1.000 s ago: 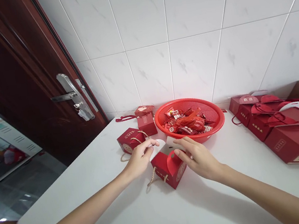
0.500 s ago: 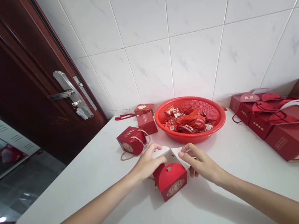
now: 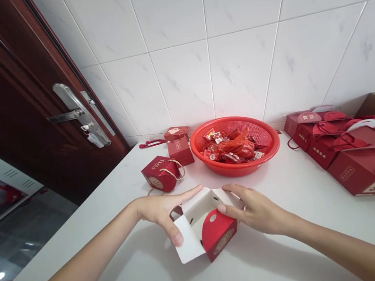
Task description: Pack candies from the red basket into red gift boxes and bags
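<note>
A small red gift box (image 3: pixel 220 232) with a white inside stands on the white table with its top flaps unfolded. It looks empty inside. My left hand (image 3: pixel 161 212) is spread at the box's left side, its thumb on the white flap that leans outward and its fingers along the back flap. At the right side, my right hand (image 3: pixel 252 208) grips the box, thumb near the rounded red front flap and fingers behind the right flap. Behind the box is a red basket (image 3: pixel 239 170) of wrapped sweets (image 3: pixel 234 148).
Left of the basket sit a red box with a rope handle (image 3: pixel 160 173) and a smaller red box (image 3: pixel 180 152). Several larger red boxes (image 3: pixel 361 171) line the right side. A dark door (image 3: pixel 20 87) stands left of the white table (image 3: pixel 128 260).
The left flap of the box has swung outward to the left. My left hand has moved left and spread; my right hand has closed in on the box's right side.
</note>
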`<state>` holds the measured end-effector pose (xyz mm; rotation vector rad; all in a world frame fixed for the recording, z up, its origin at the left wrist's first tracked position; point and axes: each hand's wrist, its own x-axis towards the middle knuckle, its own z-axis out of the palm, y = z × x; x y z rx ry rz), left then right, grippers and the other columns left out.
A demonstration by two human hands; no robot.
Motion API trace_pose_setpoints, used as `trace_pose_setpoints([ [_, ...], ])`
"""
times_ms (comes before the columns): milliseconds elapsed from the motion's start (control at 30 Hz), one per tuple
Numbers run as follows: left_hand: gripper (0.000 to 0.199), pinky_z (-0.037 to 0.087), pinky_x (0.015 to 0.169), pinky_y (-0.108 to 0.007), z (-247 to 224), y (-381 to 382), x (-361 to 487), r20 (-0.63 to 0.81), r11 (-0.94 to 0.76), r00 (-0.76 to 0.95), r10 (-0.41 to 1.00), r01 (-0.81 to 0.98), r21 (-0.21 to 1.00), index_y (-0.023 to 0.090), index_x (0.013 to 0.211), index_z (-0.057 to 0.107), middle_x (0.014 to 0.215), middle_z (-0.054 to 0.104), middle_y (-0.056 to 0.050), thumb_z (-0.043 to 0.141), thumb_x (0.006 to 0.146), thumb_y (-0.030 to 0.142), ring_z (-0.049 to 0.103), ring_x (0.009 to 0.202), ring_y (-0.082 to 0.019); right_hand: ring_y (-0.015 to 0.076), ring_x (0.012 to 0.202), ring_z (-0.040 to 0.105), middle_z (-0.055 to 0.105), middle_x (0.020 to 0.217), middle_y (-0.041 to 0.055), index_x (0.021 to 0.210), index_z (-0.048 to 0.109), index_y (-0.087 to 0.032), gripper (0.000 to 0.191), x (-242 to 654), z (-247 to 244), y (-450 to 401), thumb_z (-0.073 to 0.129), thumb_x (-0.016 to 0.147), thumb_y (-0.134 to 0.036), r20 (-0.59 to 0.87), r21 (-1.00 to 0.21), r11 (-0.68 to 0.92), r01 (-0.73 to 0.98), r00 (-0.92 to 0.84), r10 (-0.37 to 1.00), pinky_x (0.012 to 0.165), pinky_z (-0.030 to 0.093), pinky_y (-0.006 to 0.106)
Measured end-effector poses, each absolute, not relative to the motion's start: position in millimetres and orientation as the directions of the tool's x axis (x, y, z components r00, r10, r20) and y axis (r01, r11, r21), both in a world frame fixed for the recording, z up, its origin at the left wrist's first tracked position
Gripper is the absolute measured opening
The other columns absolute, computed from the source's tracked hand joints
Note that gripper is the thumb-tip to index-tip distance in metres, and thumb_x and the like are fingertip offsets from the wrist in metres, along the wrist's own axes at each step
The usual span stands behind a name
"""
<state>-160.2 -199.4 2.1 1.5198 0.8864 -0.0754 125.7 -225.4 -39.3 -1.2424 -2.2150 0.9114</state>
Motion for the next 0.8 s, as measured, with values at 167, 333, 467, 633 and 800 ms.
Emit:
trace_pose_setpoints([
  [167, 0.137, 0.054, 0.091, -0.032, -1.6, -204.1, -152.8, -0.473, 0.011, 0.634, 0.612, 0.591, 0.807, 0.029, 0.162, 0.010, 0.146, 0.057, -0.010, 0.094, 0.054, 0.034, 0.062, 0.124, -0.031, 0.0280, 0.088, 0.066, 0.069, 0.095, 0.0089, 0.093, 0.055, -0.022, 0.051, 115.0, -27.1, -222.1, 0.030, 0.098, -0.066, -0.095, -0.652, 0.281, 0.705, -0.443, 0.891, 0.076, 0.047, 0.039],
  [333, 0.136, 0.052, 0.097, -0.034, -3.0, -196.4, -139.0, -0.403, -0.159, 0.634, 0.660, 0.642, 0.750, 0.031, 0.162, 0.016, 0.163, 0.033, -0.012, 0.094, 0.051, 0.038, 0.055, 0.133, -0.034, 0.0290, 0.090, 0.066, 0.070, 0.098, 0.0103, 0.099, 0.054, -0.020, 0.039, 113.6, -34.1, -207.6, 0.049, 0.094, -0.058, -0.141, -0.650, 0.213, 0.730, -0.391, 0.910, 0.076, 0.048, 0.039],
  [467, 0.134, 0.056, 0.088, -0.035, -0.4, -183.0, -125.8, -0.484, -0.126, 0.657, 0.578, 0.658, 0.742, 0.033, 0.162, 0.006, 0.150, 0.053, -0.011, 0.091, 0.058, 0.036, 0.071, 0.109, -0.029, 0.0273, 0.100, 0.067, 0.071, 0.111, 0.0111, 0.115, 0.061, -0.018, 0.045, 136.7, -31.2, -200.2, 0.063, 0.087, -0.054, -0.147, -0.848, 0.121, 0.516, -0.448, 0.882, 0.080, 0.053, 0.037],
  [633, 0.136, 0.044, 0.109, -0.039, -7.5, -159.3, -111.9, -0.389, -0.294, 0.727, 0.567, 0.619, 0.728, 0.033, 0.161, 0.012, 0.157, 0.044, -0.007, 0.094, 0.053, 0.041, 0.048, 0.139, -0.033, 0.0295, 0.123, 0.059, 0.064, 0.133, 0.0099, 0.142, 0.052, -0.023, 0.072, 173.8, -13.1, -208.9, 0.073, 0.080, -0.052, -0.106, -0.941, 0.127, 0.315, -0.627, 0.771, 0.098, 0.052, 0.042],
  [800, 0.125, 0.043, 0.110, -0.041, -22.8, -140.5, -99.6, -0.323, -0.292, 0.765, 0.557, 0.544, 0.787, 0.034, 0.160, 0.023, 0.157, 0.045, -0.007, 0.092, 0.056, 0.041, 0.048, 0.139, -0.033, 0.0266, 0.111, 0.064, 0.065, 0.130, 0.0096, 0.150, 0.037, -0.023, 0.093, 190.2, -25.4, -216.0, 0.082, 0.072, -0.046, -0.138, -0.948, 0.100, 0.301, -0.676, 0.723, 0.087, 0.055, 0.036],
])
